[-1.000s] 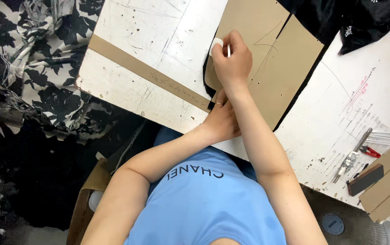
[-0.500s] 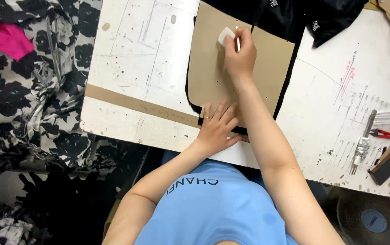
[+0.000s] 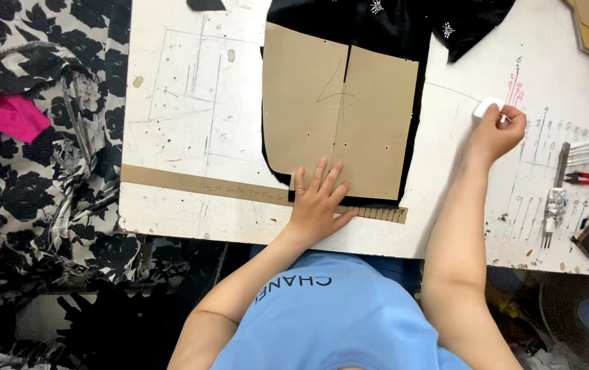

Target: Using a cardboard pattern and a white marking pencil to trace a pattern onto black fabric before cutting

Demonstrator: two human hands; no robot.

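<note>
Bright, even light falls from overhead on the white surface (image 3: pixel 192 103), leaving only a thin soft shadow beside the cardboard pattern (image 3: pixel 339 116). The black fabric (image 3: pixel 390 24) above the pattern is so dark that its folds vanish. Everything is sharp, without glare or motion blur.

The black cloth (image 3: pixel 383 20) lies mostly hidden under the pattern (image 3: pixel 339 116) and runs off the top edge. Chalk (image 3: pixel 484 107) shows only partly from the right hand (image 3: pixel 496 133).
</note>
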